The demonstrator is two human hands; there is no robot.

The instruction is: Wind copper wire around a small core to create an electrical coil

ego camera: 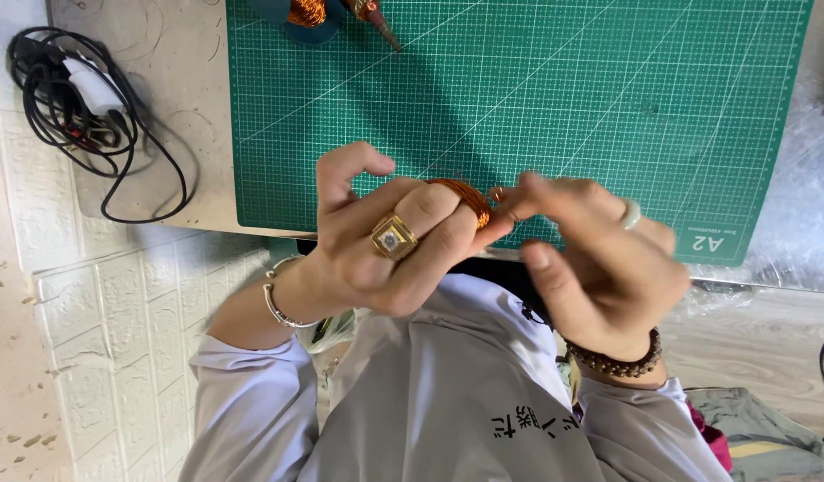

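Left hand grips a copper wire coil; right hand pinches the coil's wire end just beside it, above the green cutting mat.

Copper wire coil mostly hidden behind the left hand's fingers. Right hand motion-blurred, its fingertip grip unclear. Copper spool and soldering iron cut off by the top edge.

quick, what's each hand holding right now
Left hand: grip closed on the copper wire coil.
Right hand: blurred, grip pinched on the wire end beside the coil.
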